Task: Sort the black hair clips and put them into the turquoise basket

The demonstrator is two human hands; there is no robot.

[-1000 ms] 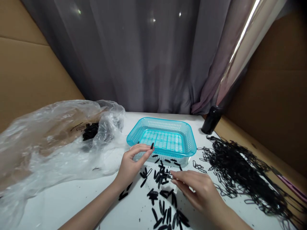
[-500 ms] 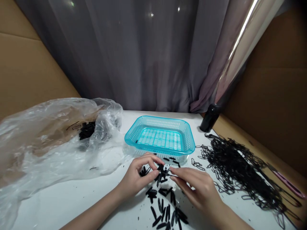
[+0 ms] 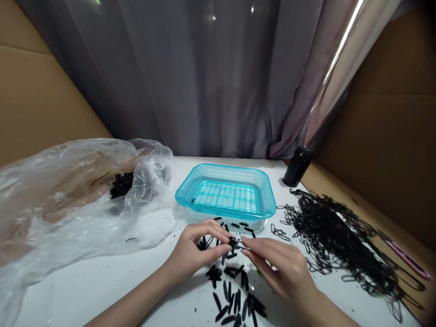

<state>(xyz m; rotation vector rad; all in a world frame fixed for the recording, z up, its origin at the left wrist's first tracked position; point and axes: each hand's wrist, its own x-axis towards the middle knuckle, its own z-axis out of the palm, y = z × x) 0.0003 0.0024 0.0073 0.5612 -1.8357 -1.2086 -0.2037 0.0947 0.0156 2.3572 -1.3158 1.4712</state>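
My left hand pinches a small black oblong piece between thumb and fingers. My right hand meets it from the right, its fingertips closed on a thin black wire loop at that same piece. Both hands hover just above a scatter of small black pieces on the white table. Directly behind the hands stands a turquoise slotted basket with one black piece lying inside near its left wall.
A crumpled clear plastic bag holding more black pieces lies at the left. A big tangle of black wire loops covers the right side. A black bottle stands at the back right. Cardboard walls and a grey curtain enclose the table.
My left hand dropped back from the basket's front rim, where it held a black piece, to meet the right hand over the scatter. Now both pinch together at one piece.
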